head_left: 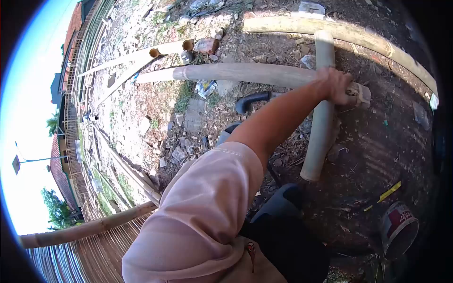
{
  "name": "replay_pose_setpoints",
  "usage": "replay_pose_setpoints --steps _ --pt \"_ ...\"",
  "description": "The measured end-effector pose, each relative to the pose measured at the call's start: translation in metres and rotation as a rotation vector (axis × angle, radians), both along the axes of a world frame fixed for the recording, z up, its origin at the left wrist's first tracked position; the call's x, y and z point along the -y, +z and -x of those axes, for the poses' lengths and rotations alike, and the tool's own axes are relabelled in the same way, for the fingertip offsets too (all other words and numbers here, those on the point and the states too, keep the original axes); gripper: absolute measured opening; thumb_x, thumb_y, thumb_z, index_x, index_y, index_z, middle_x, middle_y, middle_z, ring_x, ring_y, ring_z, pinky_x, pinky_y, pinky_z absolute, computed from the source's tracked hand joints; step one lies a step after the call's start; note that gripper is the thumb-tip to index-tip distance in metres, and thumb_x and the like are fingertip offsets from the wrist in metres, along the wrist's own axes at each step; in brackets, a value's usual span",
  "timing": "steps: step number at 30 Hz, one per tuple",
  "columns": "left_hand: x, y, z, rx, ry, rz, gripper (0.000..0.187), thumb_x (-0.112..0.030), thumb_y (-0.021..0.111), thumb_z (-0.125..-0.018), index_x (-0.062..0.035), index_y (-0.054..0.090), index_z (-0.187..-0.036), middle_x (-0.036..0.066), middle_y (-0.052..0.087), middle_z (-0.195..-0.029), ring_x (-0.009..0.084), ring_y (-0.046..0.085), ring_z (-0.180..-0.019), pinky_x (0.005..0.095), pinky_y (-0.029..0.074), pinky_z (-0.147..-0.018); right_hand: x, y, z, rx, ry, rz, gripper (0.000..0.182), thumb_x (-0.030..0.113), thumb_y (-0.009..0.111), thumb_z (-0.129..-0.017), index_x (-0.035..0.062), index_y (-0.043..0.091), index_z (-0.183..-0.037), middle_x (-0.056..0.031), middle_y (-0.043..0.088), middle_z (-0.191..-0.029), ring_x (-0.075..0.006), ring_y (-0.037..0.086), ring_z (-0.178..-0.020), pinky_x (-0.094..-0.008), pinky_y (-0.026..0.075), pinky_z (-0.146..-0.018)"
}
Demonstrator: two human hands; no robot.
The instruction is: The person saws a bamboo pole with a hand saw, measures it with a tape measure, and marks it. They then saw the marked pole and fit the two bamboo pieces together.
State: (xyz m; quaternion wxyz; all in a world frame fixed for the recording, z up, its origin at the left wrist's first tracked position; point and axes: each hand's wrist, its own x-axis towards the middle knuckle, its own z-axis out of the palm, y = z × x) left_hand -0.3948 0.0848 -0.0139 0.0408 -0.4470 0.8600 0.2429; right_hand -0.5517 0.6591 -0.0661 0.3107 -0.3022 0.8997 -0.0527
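Observation:
My left hand [334, 86] is closed over a long pale bamboo pole [245, 72], close to its right end. That end [363, 95] looks roughly cut or notched. The pole lies across a shorter, thicker bamboo piece [315, 151] resting on the ground, and the two cross just beneath my hand. My forearm, coming out of a light sleeve [203, 193], hides part of the ground below the pole. A dark, bent, tube-like object [252, 100] lies beside the forearm. My right hand is out of view.
Another bamboo pole [283, 24] rests across the far end of the short piece. A tipped bucket [391, 221] and a yellow strip-like object [390, 192] lie at right. More bamboo [137, 53], stones and litter are scattered left. A bamboo rail [89, 227] stands lower left.

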Motion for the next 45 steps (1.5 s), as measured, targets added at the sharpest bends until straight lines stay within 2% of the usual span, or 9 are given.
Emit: replay_pose_setpoints --steps 10,12,16,25,32,35,39,42,45 --pt "-0.021 -0.017 -0.003 -0.115 0.033 0.020 0.088 -0.079 0.059 -0.083 -0.0090 0.061 -0.136 0.019 0.067 -0.130 0.0354 0.062 -0.126 0.0498 0.043 -0.105 0.034 0.020 0.034 -0.152 -0.064 0.171 0.048 0.041 0.078 -0.084 0.0012 0.061 -0.105 -0.0143 0.066 -0.090 -0.0327 0.064 -0.086 -0.0450 0.053 -0.076" --pt "-0.052 -0.025 -0.009 -0.288 -0.004 0.333 0.069 -0.062 0.065 -0.087 -0.0079 0.062 -0.130 0.018 0.064 -0.126 0.0359 0.059 -0.123 0.0496 0.040 -0.106 0.038 0.027 0.038 -0.173 -0.073 0.210 0.047 0.041 0.077 -0.085 0.0011 0.061 -0.104 -0.0141 0.066 -0.089 -0.0321 0.064 -0.085 -0.0444 0.053 -0.075" --pt "-0.099 -0.055 -0.005 -0.471 0.042 0.682 0.060 -0.041 0.068 -0.087 -0.0041 0.056 -0.133 0.019 0.058 -0.128 0.0375 0.055 -0.122 0.0513 0.039 -0.108 0.045 0.042 0.045 -0.222 -0.097 0.299 0.045 0.040 0.074 -0.086 0.0010 0.060 -0.101 -0.0137 0.065 -0.087 -0.0310 0.064 -0.082 -0.0434 0.053 -0.074" --pt "-0.116 -0.065 -0.006 -0.485 0.044 0.887 0.063 -0.039 0.066 -0.088 -0.0030 0.053 -0.138 0.022 0.057 -0.130 0.0397 0.053 -0.127 0.0534 0.038 -0.111 0.059 0.081 0.062 -0.335 -0.145 0.537 0.041 0.040 0.068 -0.090 0.0007 0.058 -0.097 -0.0127 0.065 -0.082 -0.0283 0.063 -0.077 -0.0411 0.053 -0.070" --pt "-0.061 -0.037 -0.004 -0.281 0.013 0.421 0.077 -0.062 0.068 -0.087 -0.0058 0.056 -0.138 0.017 0.061 -0.128 0.0331 0.056 -0.124 0.0514 0.038 -0.108 0.068 0.117 0.073 -0.412 -0.176 0.731 0.040 0.040 0.063 -0.093 0.0004 0.057 -0.093 -0.0120 0.065 -0.078 -0.0263 0.063 -0.073 -0.0394 0.053 -0.068" --pt "-0.045 -0.019 -0.008 -0.161 -0.067 0.284 0.077 -0.063 0.070 -0.086 -0.0064 0.056 -0.136 0.017 0.061 -0.130 0.0343 0.057 -0.126 0.0515 0.039 -0.109 0.066 0.126 0.074 -0.430 -0.191 0.812 0.040 0.040 0.061 -0.094 0.0003 0.056 -0.092 -0.0117 0.064 -0.076 -0.0254 0.063 -0.071 -0.0386 0.053 -0.066" --pt "-0.035 0.003 -0.010 -0.041 -0.096 0.060 0.082 -0.065 0.076 -0.080 -0.0167 0.049 -0.141 0.017 0.067 -0.126 0.0395 0.066 -0.120 0.0545 0.052 -0.098 0.052 0.131 0.067 -0.394 -0.218 0.909 0.040 0.040 0.058 -0.096 0.0001 0.055 -0.090 -0.0113 0.064 -0.074 -0.0243 0.063 -0.069 -0.0376 0.053 -0.065" --pt "-0.039 -0.009 0.001 -0.141 -0.146 0.183 0.081 -0.060 0.080 -0.079 -0.0153 0.050 -0.139 0.019 0.068 -0.124 0.0415 0.066 -0.118 0.0537 0.051 -0.100 0.050 0.127 0.038 -0.350 -0.225 1.004 0.041 0.039 0.056 -0.097 0.0000 0.054 -0.088 -0.0110 0.064 -0.072 -0.0234 0.062 -0.067 -0.0368 0.053 -0.064" --pt "-0.041 0.001 0.022 -0.137 -0.147 0.059 0.081 -0.059 0.081 -0.079 -0.0140 0.052 -0.140 0.022 0.069 -0.125 0.0407 0.068 -0.115 0.0514 0.053 -0.097 0.076 0.118 0.008 -0.224 -0.173 1.096 0.041 0.039 0.054 -0.099 -0.0001 0.054 -0.086 -0.0106 0.064 -0.071 -0.0226 0.062 -0.066 -0.0361 0.053 -0.063"
